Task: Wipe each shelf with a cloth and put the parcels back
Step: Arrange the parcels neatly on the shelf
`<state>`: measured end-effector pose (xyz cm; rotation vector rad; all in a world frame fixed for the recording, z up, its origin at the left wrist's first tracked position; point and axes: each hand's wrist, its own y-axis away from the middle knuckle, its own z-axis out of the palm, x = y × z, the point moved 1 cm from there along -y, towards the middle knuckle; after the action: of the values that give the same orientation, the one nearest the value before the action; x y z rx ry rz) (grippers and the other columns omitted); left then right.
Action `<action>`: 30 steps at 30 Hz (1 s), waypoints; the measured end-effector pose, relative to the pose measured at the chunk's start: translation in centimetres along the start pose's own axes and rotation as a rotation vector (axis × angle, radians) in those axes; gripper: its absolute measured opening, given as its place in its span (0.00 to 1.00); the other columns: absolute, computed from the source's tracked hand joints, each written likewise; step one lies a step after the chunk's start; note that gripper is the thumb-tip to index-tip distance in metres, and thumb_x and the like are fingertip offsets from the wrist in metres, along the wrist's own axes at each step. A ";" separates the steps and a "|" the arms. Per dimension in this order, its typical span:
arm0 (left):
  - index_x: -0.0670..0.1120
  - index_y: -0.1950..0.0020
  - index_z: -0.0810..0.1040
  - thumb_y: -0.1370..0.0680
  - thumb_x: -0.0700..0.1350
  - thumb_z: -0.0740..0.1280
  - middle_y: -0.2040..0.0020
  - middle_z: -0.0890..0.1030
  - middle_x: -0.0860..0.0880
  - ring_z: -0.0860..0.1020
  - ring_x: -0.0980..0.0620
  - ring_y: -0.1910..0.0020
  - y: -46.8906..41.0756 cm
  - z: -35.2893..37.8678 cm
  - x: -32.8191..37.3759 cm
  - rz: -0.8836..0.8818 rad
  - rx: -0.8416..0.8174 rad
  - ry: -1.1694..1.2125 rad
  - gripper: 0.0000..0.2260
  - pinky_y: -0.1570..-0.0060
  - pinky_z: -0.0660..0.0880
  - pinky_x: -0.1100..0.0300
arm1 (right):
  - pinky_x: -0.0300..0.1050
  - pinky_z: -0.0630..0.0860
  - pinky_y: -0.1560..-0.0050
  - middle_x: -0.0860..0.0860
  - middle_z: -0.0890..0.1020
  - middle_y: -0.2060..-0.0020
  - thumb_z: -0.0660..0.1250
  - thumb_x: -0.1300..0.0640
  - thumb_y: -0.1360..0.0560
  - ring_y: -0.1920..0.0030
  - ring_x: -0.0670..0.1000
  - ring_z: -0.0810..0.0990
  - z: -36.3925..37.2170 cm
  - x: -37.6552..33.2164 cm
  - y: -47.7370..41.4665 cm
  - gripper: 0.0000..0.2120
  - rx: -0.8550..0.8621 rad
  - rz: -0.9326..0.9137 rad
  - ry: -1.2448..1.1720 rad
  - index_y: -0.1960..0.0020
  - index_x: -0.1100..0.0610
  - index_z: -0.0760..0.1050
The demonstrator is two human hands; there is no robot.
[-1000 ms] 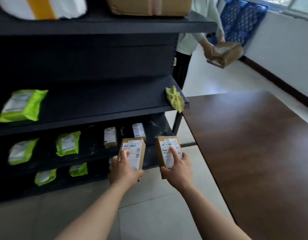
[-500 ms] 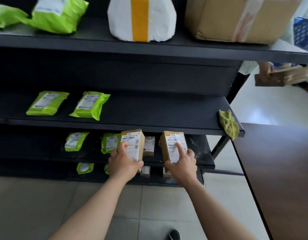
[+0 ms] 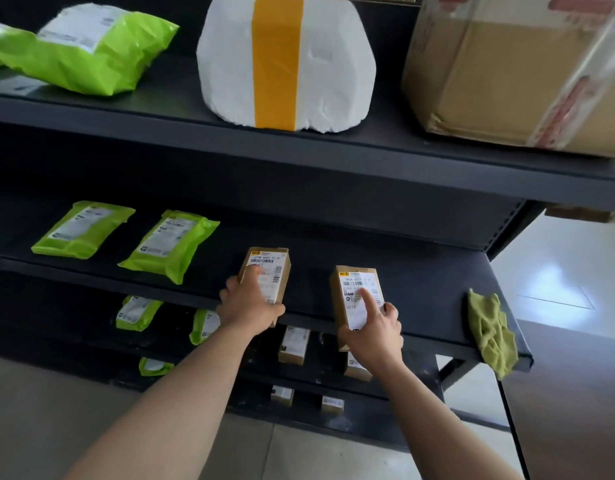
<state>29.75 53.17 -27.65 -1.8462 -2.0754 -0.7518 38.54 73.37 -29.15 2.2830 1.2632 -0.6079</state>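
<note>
My left hand (image 3: 252, 306) grips a small brown labelled box (image 3: 269, 268), held over the front edge of the middle black shelf (image 3: 420, 282). My right hand (image 3: 371, 332) grips a second brown labelled box (image 3: 354, 289), its forefinger lying on the label, also at that shelf's front edge. Whether either box rests on the shelf I cannot tell. A crumpled green cloth (image 3: 491, 332) hangs over the shelf's front right corner, apart from both hands. Two green mailer bags (image 3: 82, 228) (image 3: 169, 244) lie on the left of the same shelf.
The top shelf holds a green bag (image 3: 87, 50), a white parcel with a yellow band (image 3: 281, 60) and a large taped carton (image 3: 520, 74). Lower shelves carry small green bags (image 3: 136, 311) and small brown boxes (image 3: 294, 344). A dark wooden table (image 3: 576, 410) stands right.
Both hands have carried their boxes up and forward from below the middle shelf to its front edge. The view has turned left toward the shelves, and the other person has left it.
</note>
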 end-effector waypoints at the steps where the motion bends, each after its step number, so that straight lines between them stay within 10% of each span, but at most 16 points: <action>1: 0.58 0.32 0.59 0.33 0.52 0.73 0.37 0.65 0.46 0.67 0.43 0.40 -0.8 0.4 0.6 0.003 -0.006 -0.019 0.35 0.41 0.70 0.46 | 0.58 0.67 0.36 0.54 0.61 0.33 0.68 0.46 0.31 0.38 0.58 0.66 -0.2 0.2 -0.8 0.34 0.000 -0.001 0.006 0.30 0.36 0.57; 30: 0.54 0.29 0.63 0.29 0.57 0.70 0.31 0.62 0.43 0.64 0.41 0.35 -8.7 4.1 3.3 0.129 0.084 -0.160 0.31 0.40 0.68 0.48 | 0.56 0.66 0.35 0.59 0.60 0.34 0.69 0.39 0.31 0.35 0.62 0.64 -0.2 0.3 -12.9 0.35 0.031 0.193 0.093 0.30 0.45 0.57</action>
<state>21.32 57.66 -31.08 -2.0289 -2.0224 -0.4918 27.60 79.81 -31.46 2.4472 1.0634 -0.4606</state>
